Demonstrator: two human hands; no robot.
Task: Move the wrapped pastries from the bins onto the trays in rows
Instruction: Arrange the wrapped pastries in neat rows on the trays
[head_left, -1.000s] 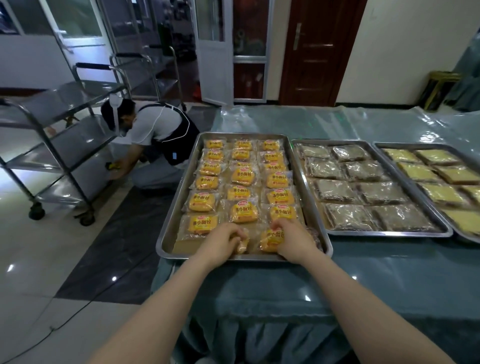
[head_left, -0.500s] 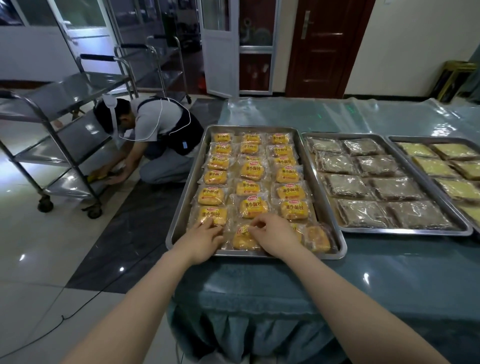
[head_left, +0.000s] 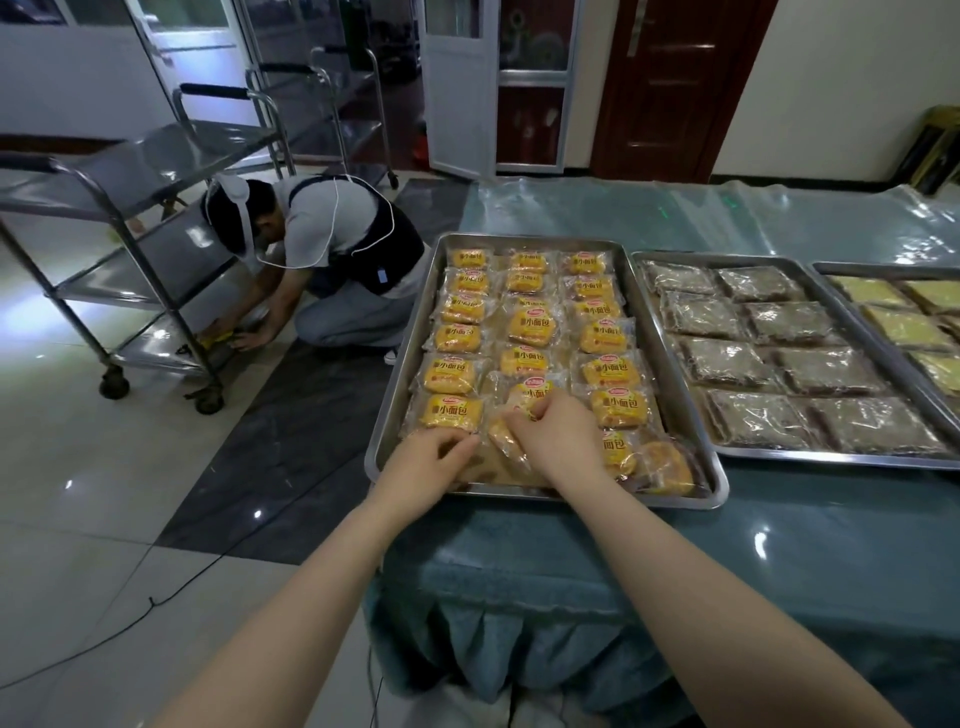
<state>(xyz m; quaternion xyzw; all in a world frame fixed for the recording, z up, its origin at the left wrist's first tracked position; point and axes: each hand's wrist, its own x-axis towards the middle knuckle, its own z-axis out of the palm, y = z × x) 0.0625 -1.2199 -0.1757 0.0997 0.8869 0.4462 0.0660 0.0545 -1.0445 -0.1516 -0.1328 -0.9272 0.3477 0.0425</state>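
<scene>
Right grip (head_left: 558, 441): fingers curled, pinching the film of a yellow wrapped pastry (head_left: 537, 392) in the middle column of the tray (head_left: 675, 500). Left grip (head_left: 423, 462): fingers curled at the near edge of the left-column pastry (head_left: 451, 413); we cannot tell whether it pinches film or only rests there. Between the two grips a tilted packet (head_left: 501, 441) lies askew. Just right of the right grip, the corner packets (head_left: 665, 465) overlap.

Risks, as we judge them:
- The film looks slick, so a pinch on wrapper alone may slip and drop the pastry crooked.
- The row nearest the grips is crowded. Sliding one packet could drag its neighbours and break the rows beyond the grips.
- The tilted packet may stay riding on another, leaving an uneven row.
- Left of the left grip the tray rim runs close along the edge of the surface (head_left: 779, 571), so a sideways shove could nudge the tray toward the floor.
</scene>
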